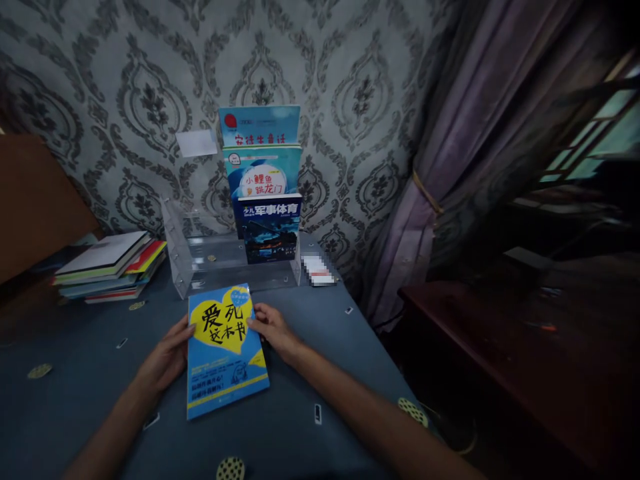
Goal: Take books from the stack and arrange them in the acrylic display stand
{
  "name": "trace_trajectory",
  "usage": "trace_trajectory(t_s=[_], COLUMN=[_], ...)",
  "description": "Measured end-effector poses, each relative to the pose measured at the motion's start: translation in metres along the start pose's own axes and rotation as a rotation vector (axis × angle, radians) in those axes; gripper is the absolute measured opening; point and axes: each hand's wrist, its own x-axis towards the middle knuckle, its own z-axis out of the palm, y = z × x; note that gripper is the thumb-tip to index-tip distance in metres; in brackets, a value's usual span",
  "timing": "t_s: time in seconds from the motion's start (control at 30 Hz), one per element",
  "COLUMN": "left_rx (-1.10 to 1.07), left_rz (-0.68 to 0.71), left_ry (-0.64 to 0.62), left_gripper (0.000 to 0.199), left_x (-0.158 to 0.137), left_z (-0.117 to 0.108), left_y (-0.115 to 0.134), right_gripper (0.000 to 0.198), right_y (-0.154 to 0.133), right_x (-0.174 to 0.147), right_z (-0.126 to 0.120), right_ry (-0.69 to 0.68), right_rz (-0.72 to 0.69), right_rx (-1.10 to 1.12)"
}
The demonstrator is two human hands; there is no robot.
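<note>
A blue book (226, 373) with a yellow heart on its cover is held between my two hands above the table, its front facing me. My left hand (167, 353) grips its left edge, thumb on the cover. On the opposite edge, my right hand (275, 330) pinches the book near its upper half. Just beyond stands a clear acrylic display rack (177, 250) with stepped tiers. Three books stand on its right side: a dark blue one (271, 230) in front, a teal one (263, 175) behind it, and a light blue one (260, 123) at the back.
A stack of books (107, 263) lies on the left of the blue-covered table (345, 373). A pale card (197, 143) shows near the patterned wall. Right of the rack lies a blurred-out white item (319, 269). A purple curtain (415, 220) and a dark red surface (475, 347) are farther right.
</note>
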Motion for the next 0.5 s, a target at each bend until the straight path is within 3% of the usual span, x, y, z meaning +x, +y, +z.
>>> trace_trajectory(t_s=[0.5], left_rx=[-0.031], left_rz=[-0.056], left_ry=[0.093], left_gripper=[0.103], left_x=[-0.0007], left_z=[0.004], left_y=[0.0014], right_gripper=[0.051], right_y=[0.0], right_x=[0.0015], right_z=[-0.0026], right_ry=[-0.019], right_rz=[-0.005], right_rx=[0.016])
